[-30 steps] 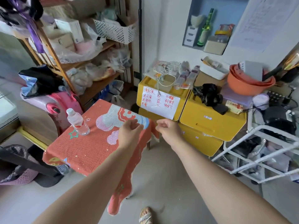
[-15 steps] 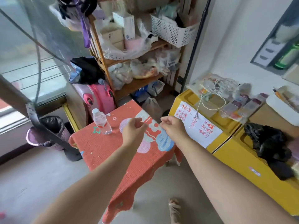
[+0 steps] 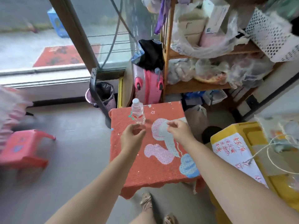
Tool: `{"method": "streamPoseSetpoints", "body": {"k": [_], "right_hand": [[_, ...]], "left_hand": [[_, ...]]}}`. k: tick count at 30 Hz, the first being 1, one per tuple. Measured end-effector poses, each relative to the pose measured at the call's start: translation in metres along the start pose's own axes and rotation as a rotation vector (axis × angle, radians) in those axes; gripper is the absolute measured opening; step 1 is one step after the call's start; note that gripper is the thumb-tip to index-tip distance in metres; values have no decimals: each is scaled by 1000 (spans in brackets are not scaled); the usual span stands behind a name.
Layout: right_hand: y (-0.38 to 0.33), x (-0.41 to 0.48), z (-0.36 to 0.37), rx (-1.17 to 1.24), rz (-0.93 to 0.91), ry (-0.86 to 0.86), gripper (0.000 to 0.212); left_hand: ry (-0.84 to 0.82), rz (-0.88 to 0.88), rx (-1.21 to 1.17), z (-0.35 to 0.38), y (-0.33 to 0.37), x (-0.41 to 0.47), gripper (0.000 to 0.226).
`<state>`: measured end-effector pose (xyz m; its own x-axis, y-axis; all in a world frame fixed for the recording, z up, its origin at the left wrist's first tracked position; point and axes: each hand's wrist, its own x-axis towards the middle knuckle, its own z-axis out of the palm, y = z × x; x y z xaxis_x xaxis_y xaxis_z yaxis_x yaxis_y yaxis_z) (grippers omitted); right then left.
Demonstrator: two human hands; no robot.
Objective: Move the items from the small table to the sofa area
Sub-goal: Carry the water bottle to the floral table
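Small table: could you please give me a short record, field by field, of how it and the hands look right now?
table: small table under an orange cloth, seen from above
on table: one clear water bottle, upright, cap on, near the far left corner
left hand: open, empty, curled just in front of the bottle, not touching it
right hand: open, empty, over the cloth's pink pattern
left of table: red stool on the floor
right of table: yellow bin

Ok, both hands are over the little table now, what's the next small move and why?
Probably reach the left hand forward and close it around the water bottle. The bottle stands upright on the red cloth just beyond that hand's open fingers, it is the only loose item on the table, and the right hand is empty too.
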<state>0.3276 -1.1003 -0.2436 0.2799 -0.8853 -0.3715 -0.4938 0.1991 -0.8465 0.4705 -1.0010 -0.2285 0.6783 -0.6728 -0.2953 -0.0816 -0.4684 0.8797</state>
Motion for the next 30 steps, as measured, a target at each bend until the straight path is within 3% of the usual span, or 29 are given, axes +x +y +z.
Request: {"method": "streamPoseSetpoints", "body": {"k": [8, 15, 19, 24, 27, 30], "right_hand": [[-14, 73, 50, -123, 15, -155, 27], [-6, 137, 83, -212, 63, -204, 49], [6, 167, 98, -288, 64, -242, 73], [18, 203, 119, -242, -6, -306, 106], [27, 217, 128, -181, -56, -365, 107], [37, 223, 133, -133, -101, -392, 98]], "left_hand": [[101, -116, 32, -8, -31, 74, 33], [63, -187, 66, 0, -55, 148, 41], [-31, -215, 138, 17, -77, 180, 55], [-190, -121, 197, 40, -101, 220, 93], [-284, -62, 232, 49, -113, 241, 105], [-311, -47, 200, 60, -125, 252, 103]]}}
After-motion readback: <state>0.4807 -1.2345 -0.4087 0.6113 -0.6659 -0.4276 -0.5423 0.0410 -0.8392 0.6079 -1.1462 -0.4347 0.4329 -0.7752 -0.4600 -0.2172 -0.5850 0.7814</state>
